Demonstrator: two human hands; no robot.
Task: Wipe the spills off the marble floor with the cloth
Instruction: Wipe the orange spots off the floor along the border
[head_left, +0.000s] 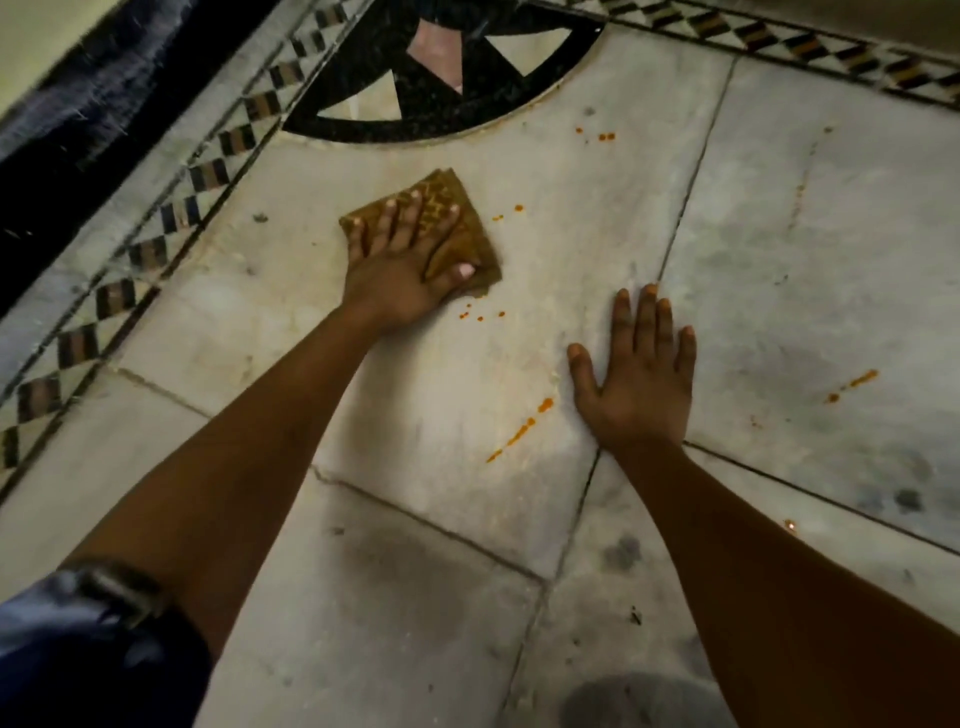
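Observation:
A folded brown patterned cloth (457, 218) lies flat on the pale marble floor (805, 234). My left hand (400, 265) presses on it with straight, spread fingers and the thumb on the cloth's near edge. My right hand (641, 374) rests flat on the floor with fingers straight, holding nothing. Orange spills dot the floor: small drops (480, 313) just below the cloth, drops (508, 213) to its right, a streak (522, 428) beside my right hand, more drops (602, 136) near the black inlay, and a streak (852, 384) at the right.
A black semicircular inlay (467, 114) with pale triangles lies ahead of the cloth. A chequered tile border (171, 218) runs along the left and the top right. A dark wall base (62, 156) bounds the left side. Dark smudges mark the near slabs.

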